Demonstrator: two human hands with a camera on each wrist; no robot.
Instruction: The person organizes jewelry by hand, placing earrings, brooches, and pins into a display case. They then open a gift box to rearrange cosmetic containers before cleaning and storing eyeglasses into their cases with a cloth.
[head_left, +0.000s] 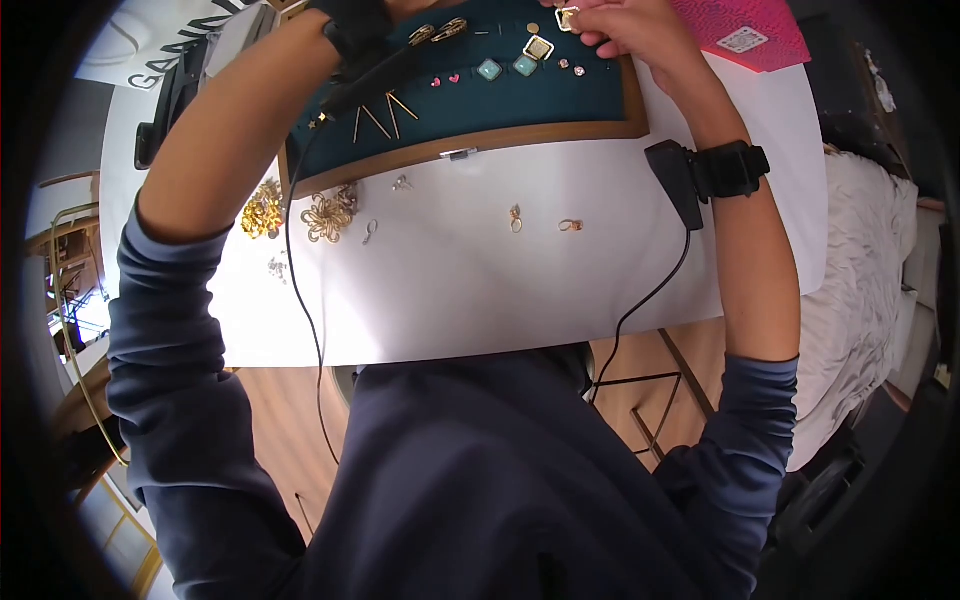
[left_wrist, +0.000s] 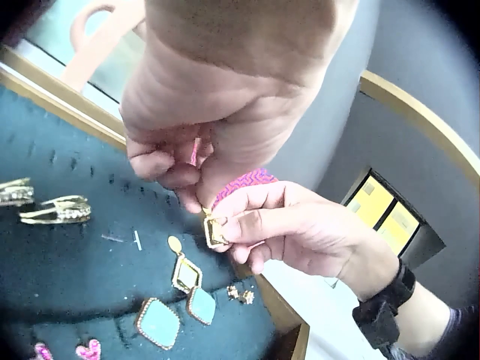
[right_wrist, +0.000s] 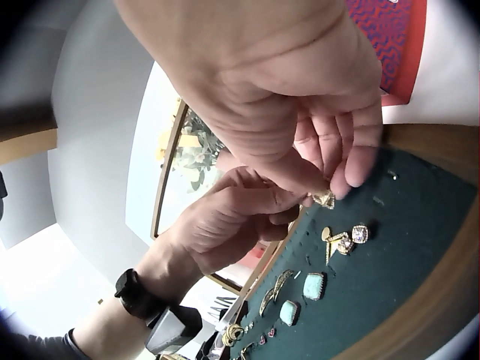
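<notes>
A small gold-framed square earring (left_wrist: 216, 231) is pinched by the right hand (left_wrist: 300, 232) in the left wrist view. The left hand (left_wrist: 210, 127) pinches the same earring's top end, its fingertips close against the right hand's. Both hands are above the back right of a dark green lined tray (head_left: 440, 100). Its matching gold earring (head_left: 538, 47) lies on the lining beside them, with two turquoise earrings (head_left: 489, 70) nearer the front. In the right wrist view the held earring (right_wrist: 324, 199) is partly covered by fingers.
Gold bar earrings, pink hearts (head_left: 454, 78) and hoops lie in the wood-framed tray. In front of it on the white table (head_left: 440, 300) are gold brooches (head_left: 326, 218) and several rings (head_left: 516, 220). A pink patterned pouch (head_left: 775, 30) lies at the back right. Cables hang from both wrists.
</notes>
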